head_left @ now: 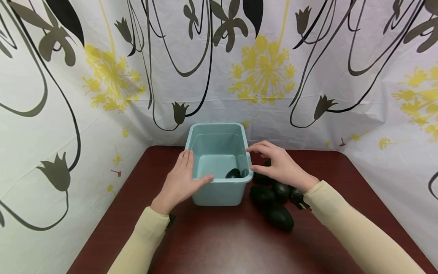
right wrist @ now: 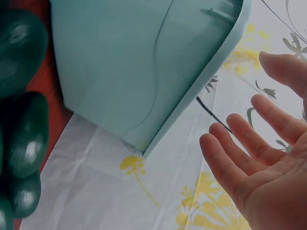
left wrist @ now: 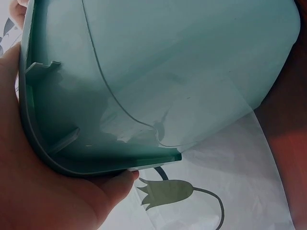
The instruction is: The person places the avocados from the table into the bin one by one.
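A light blue-green plastic bin [head_left: 219,193] stands upright on the table, with one dark green avocado [head_left: 233,174] visible inside near its front right corner. My left hand [head_left: 179,180] rests on the rim at the front left corner, fingers along the left side and thumb extended over the front edge. In the left wrist view, the palm lies against the bin's rim [left wrist: 36,143]. Just beside the right rim is my right hand [head_left: 278,165], its fingers relaxed and apart, holding nothing; the right wrist view shows a gap between its fingertips and the bin [right wrist: 110,62].
Several dark avocados [head_left: 280,217] lie in a group right of the bin, some partly hidden beneath my right hand and wrist. The dark red-brown table [head_left: 219,243] ends at a white flower-patterned cloth [head_left: 219,87] behind and at both sides.
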A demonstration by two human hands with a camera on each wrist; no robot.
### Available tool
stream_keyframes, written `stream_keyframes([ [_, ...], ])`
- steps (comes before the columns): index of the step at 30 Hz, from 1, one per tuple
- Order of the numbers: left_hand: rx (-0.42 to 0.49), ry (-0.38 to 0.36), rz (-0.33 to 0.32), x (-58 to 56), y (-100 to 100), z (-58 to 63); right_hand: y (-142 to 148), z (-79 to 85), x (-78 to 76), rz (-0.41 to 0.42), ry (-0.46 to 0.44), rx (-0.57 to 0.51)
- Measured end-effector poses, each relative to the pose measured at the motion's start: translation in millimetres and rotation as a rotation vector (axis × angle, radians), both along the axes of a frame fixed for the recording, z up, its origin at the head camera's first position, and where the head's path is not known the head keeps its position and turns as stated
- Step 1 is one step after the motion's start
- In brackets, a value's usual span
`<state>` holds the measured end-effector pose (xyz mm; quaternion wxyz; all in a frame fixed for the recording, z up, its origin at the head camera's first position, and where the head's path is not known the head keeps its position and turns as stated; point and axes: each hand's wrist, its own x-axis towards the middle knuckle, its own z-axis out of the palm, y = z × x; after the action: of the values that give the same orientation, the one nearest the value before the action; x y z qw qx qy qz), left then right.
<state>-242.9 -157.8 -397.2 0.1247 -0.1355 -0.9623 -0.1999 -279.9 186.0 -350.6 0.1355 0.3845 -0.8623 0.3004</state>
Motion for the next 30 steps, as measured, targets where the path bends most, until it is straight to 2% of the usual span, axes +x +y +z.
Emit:
stream_keyframes([
  [18,-0.001,0.006,-0.014,-1.9,-1.3,-0.7,46.7,-0.4,4.8,-0.1,0.04,0.09],
  [23,-0.005,0.006,-0.016,-2.2,-0.9,-1.2,58.9,-5.5,5.1,-0.143,0.019,0.114],
  [30,-0.005,0.017,-0.024,-2.0,-1.1,0.7,73.9,-11.8,4.2,-0.153,0.011,0.112],
])
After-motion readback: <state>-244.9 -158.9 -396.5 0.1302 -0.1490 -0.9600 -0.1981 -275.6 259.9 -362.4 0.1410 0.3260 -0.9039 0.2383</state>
